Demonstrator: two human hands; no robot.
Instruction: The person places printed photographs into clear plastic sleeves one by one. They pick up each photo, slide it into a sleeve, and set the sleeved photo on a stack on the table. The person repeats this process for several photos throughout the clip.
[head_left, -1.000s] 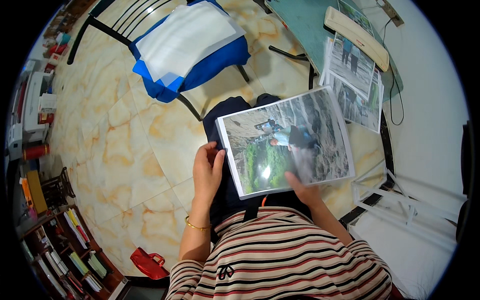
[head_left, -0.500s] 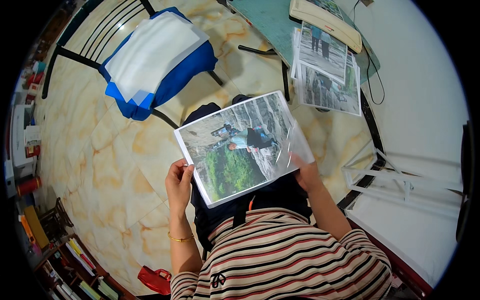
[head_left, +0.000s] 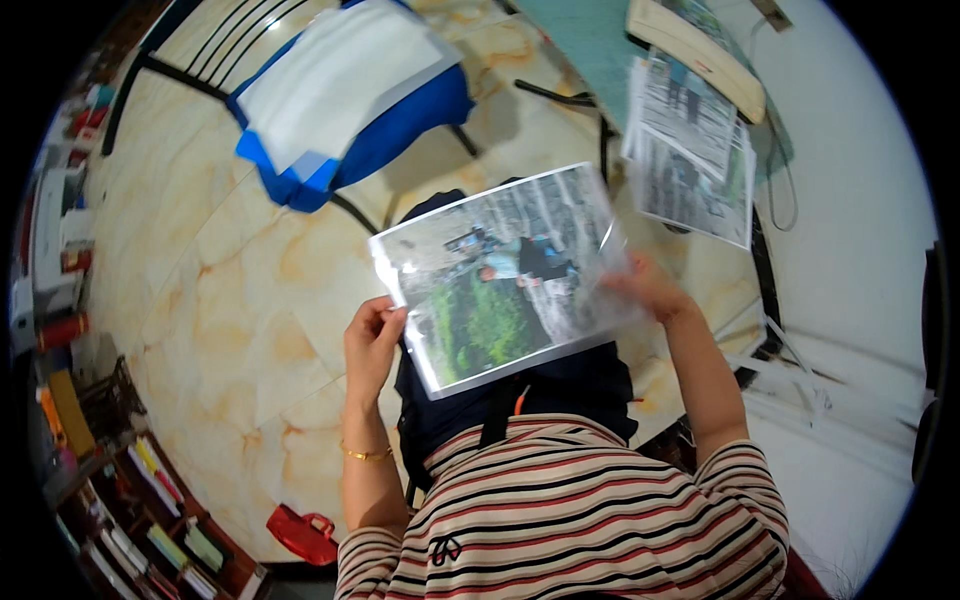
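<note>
A large printed photo (head_left: 490,290) inside a clear plastic pouch is tilted over my lap. It shows a person beside rocks and green bushes. My left hand (head_left: 374,340) pinches its left edge, thumb on top. At the opposite edge, my right hand (head_left: 655,288) lies against the clear margin of the pouch. Its fingers are smeared by motion, so their grip is unclear. Beyond it, a cream laminator (head_left: 700,55) sits on a green table (head_left: 575,45), with several photo prints (head_left: 695,185) stacked at its front and jutting over the table edge.
A black-framed chair with a blue cover (head_left: 415,120) stands ahead to the left, bearing a stack of white sheets (head_left: 345,80). A white rack (head_left: 800,375) leans at the right wall. The red bag (head_left: 302,533) and bookshelf (head_left: 150,520) are at the lower left.
The view has shifted, so chair and table sit farther right. My right hand has moved up along the pouch's right edge and is blurred. The left hand keeps its pinch.
</note>
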